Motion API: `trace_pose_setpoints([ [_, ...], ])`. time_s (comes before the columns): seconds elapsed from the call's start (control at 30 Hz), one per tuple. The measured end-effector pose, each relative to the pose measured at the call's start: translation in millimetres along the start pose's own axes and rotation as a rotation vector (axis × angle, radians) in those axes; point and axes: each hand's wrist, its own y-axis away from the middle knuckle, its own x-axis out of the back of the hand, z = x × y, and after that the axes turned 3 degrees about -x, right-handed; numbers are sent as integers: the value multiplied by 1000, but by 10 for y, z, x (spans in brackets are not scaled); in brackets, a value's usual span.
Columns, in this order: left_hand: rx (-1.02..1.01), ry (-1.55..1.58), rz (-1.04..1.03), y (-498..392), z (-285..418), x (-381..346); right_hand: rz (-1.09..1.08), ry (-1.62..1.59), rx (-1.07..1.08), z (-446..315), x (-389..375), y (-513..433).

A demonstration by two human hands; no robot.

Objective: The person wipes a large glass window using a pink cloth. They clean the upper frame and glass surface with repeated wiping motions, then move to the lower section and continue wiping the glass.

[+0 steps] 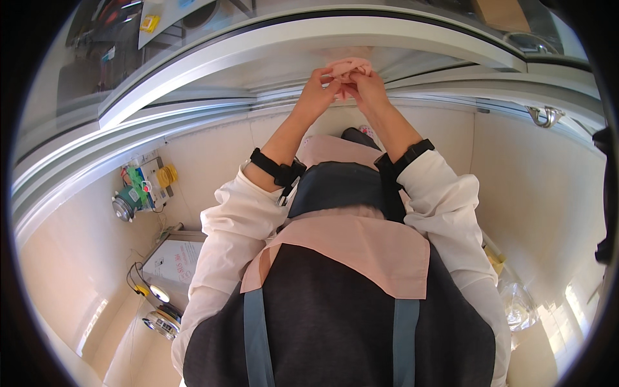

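Observation:
A bunched pink cloth [349,67] is between my two hands, near the top middle of the view, in front of a glass pane with a white frame [309,30]. My left hand [320,92] pinches its left side with thumb and fingers. On the right side, my right hand [368,89] has its fingers pressed into the folds. A small end of the cloth hangs below the fingertips. Both hands are close together. Black straps circle both forearms, above them white sleeves are pushed up. A pink apron [353,242] covers my front.
Metal sliding tracks [203,102] run below the glass. On the left are a green device [129,200], a yellow coil [168,175] and a metal box [169,259] bearing writing. At the right are a metal fitting [545,116] and a clear plastic bag [518,307].

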Motion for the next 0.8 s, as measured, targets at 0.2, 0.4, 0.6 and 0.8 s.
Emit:
trace_pose_setpoints([
  [0.2,54,264,136,84,-87,304,41,41,-28,200,-246,19],
  [0.4,172,386,89,176,-203,388,-110,17,-60,358,-257,-194],
  [0.6,35,742,115,127,-257,511,-196,156,-63,522,-517,-62],
  [0.8,-36,874,150,-73,-422,579,-173,524,-9,489,-569,49],
])
